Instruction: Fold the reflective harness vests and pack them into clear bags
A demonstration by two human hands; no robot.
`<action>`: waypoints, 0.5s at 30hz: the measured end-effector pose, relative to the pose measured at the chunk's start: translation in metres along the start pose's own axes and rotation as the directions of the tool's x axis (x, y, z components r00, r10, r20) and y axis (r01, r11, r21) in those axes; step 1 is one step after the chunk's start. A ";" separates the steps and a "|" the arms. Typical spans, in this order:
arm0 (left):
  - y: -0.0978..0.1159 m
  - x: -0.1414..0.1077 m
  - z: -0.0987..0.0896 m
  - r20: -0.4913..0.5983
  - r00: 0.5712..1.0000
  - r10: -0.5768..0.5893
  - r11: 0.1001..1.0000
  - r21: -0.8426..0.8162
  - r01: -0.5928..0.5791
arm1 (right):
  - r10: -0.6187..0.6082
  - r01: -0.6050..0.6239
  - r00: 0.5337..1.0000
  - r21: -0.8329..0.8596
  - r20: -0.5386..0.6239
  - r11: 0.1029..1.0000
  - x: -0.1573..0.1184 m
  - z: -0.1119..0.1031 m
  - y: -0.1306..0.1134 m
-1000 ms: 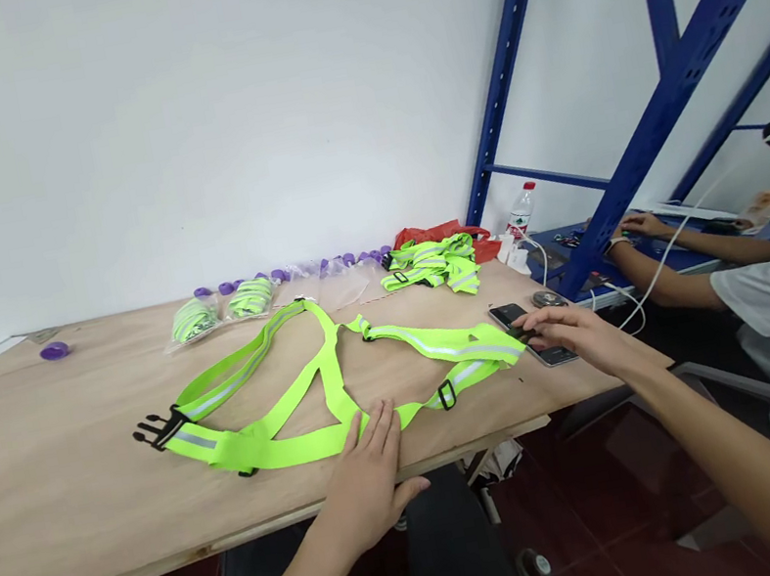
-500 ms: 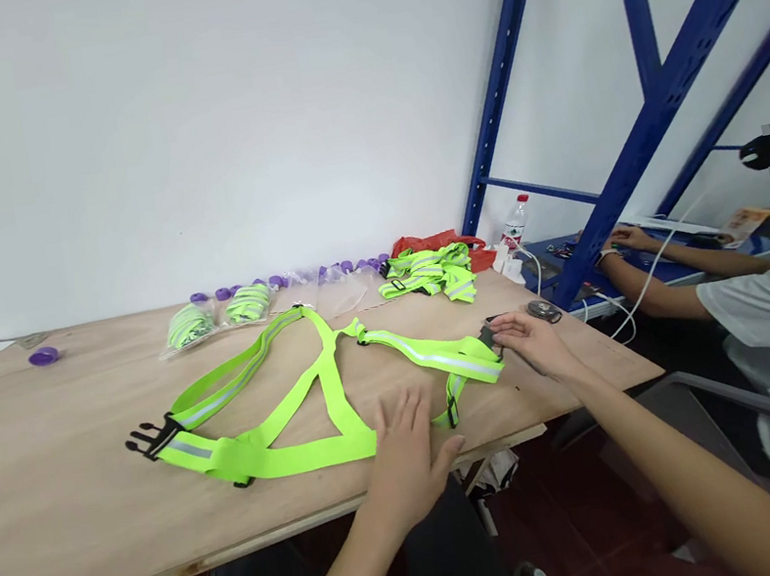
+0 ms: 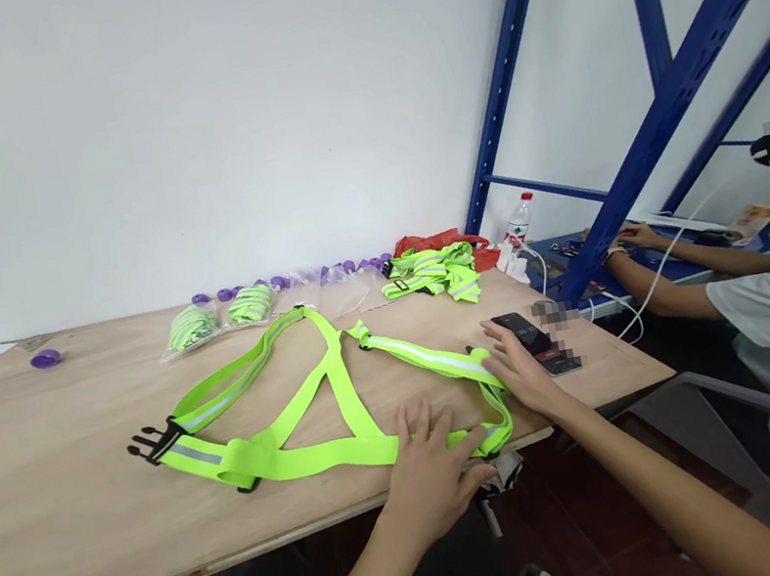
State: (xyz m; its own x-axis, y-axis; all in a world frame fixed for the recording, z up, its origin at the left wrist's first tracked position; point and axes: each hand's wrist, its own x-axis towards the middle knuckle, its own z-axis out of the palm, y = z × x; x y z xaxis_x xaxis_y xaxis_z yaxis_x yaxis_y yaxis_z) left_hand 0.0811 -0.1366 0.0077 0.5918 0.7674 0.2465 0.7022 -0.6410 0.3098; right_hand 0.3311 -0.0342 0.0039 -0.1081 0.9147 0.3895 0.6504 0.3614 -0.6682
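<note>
On wooden tabletop (image 3: 87, 460), lime-yellow harness (image 3: 353, 403), silver-striped, black-buckled

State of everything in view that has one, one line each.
Green harness, laid out
Black buckle, unclipped, prongs bare
Left hand, open, palm down on harness
Right hand, open, against harness
Bagged straps, bundled
Loose straps, heaped
Phone, face up
Bottle, capped
</note>
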 end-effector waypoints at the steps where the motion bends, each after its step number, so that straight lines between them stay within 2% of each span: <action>1: 0.002 0.001 0.002 -0.019 1.000 -0.012 1.000 0.002 0.012 | -0.057 0.059 0.997 -0.046 0.047 0.997 -0.004 -0.003 -0.003; 4: 0.006 0.002 0.007 -0.062 0.996 -0.062 0.998 -0.008 0.062 | -0.140 0.171 0.975 -0.187 0.171 0.967 -0.011 -0.009 -0.013; 7: 0.008 0.004 0.011 -0.087 0.992 -0.089 0.996 -0.014 0.088 | -0.127 0.177 0.971 -0.248 0.205 0.953 -0.011 -0.008 -0.020; 11: 0.006 0.008 0.013 -0.132 0.983 -0.130 0.991 0.016 0.133 | -0.054 0.083 0.989 -0.217 0.139 0.973 -0.003 -0.004 -0.020; 15: 0.003 0.014 0.013 -0.174 0.971 -0.166 0.983 0.050 0.177 | 0.131 -0.132 0.990 -0.019 -0.049 0.991 0.013 -0.001 -0.017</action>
State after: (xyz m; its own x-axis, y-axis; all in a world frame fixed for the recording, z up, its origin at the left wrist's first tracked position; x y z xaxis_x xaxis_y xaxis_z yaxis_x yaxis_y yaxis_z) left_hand 0.0966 -0.1273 0.0000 0.3888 0.8531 0.3480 0.8148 -0.4947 0.3024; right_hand 0.3195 -0.0282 0.0210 0.0155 0.9441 0.3292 0.6733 0.2336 -0.7015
